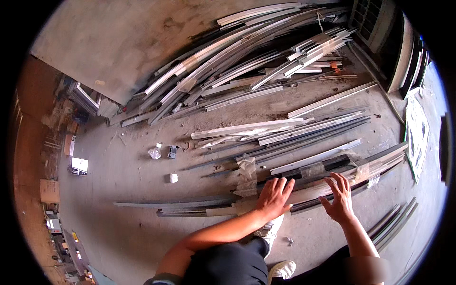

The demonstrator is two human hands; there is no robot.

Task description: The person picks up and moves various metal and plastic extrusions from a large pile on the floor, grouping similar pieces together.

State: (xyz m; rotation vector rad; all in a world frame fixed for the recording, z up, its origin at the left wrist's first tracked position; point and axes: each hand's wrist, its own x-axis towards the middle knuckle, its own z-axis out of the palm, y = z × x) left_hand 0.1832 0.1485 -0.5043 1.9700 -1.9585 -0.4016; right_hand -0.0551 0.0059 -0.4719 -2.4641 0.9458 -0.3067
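A bundle of long, pale and dark strips (308,194) lies on the floor in front of my feet, with brown tape (362,172) wrapped around its right part. Over its middle is my left hand (274,197), fingers stretched and thumb apart. It looks close to the pale strip; whether it touches cannot be told. Farther right, my right hand (339,199) reaches over the same bundle with its fingers spread and curved. Nothing shows in either hand. Crumpled clear plastic film (247,175) lies across the strips just beyond my left hand.
More long strips (285,149) lie beyond the bundle, and a large heap (223,66) leans along the far wall. A few short strips (393,223) lie at right. Small litter (155,152) dots the floor at left. Cardboard boxes (49,191) line the left side. My shoes (281,270) are close by.
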